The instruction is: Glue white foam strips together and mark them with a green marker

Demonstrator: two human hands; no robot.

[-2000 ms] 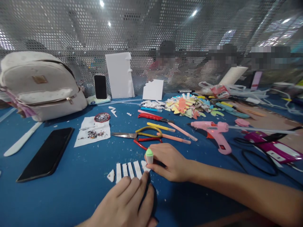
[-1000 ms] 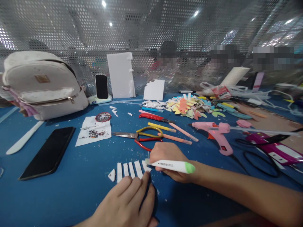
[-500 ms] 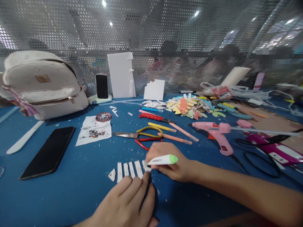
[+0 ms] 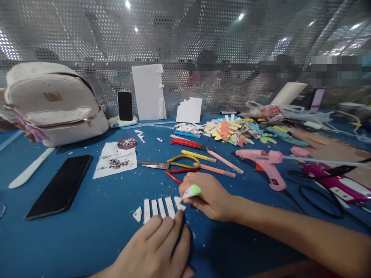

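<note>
"Holding what, that right hand point(image 4: 211, 199)?"

"A white marker point(image 4: 190, 191), green at its upper end. Fingers point(image 4: 188, 180) were clamped on it, and it leaned right, tip down at the rightmost white piece point(image 4: 179, 202). Contact? Couldn't tell."

"And the left hand point(image 4: 153, 247)?"

"Lay back up on the near side, fingers stretched out, a gap between two of them. One fingertip rested at the near edge of that same piece; the others hid the near ends of the four white strips point(image 4: 147, 208)."

"Where was the row?"

"Near middle of the blue bench point(image 4: 72, 247): triangular piece point(image 4: 137, 214) at the left end, strips side by side, marker's piece at the right end."

"Stuff around it?"

"Scissors point(image 4: 155, 165) with yellow and red handles, just beyond on the far side. Pink glue gun point(image 4: 268, 157) right, dark phone point(image 4: 59, 186) flat on the left. Farther: a heap of coloured scraps point(image 4: 227, 129) right of middle, and a pale backpack point(image 4: 55, 102) stood far left."
</note>
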